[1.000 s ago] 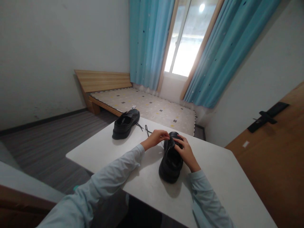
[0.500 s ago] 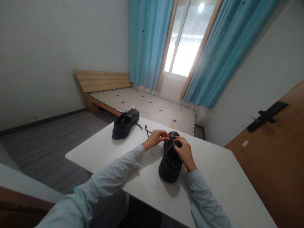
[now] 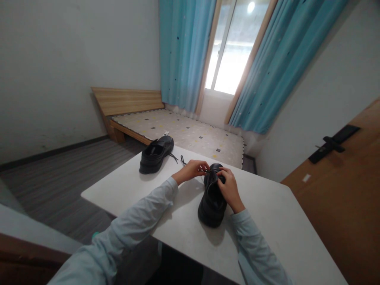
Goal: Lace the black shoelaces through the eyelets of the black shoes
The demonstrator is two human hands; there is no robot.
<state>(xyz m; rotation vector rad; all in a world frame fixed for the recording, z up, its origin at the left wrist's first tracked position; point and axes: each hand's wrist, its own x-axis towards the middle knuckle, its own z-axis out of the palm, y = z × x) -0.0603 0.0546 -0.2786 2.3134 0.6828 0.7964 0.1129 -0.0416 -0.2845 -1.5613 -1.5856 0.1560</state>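
A black shoe stands on the white table, its heel toward me. My right hand grips the shoe's upper near the lacing. My left hand is just left of the shoe, fingers pinched on a thin black lace stretched between hand and shoe. A second black shoe lies at the table's far left corner, with a loose lace trailing from it on the tabletop.
Beyond the table is a low wooden bed with a patterned mattress, under a window with blue curtains. A wooden door with a black handle stands at the right. Grey floor lies to the left.
My left hand has drawn slightly left and away from the shoe, pulling the lace taut. My right hand stays on the shoe, shifted a little.
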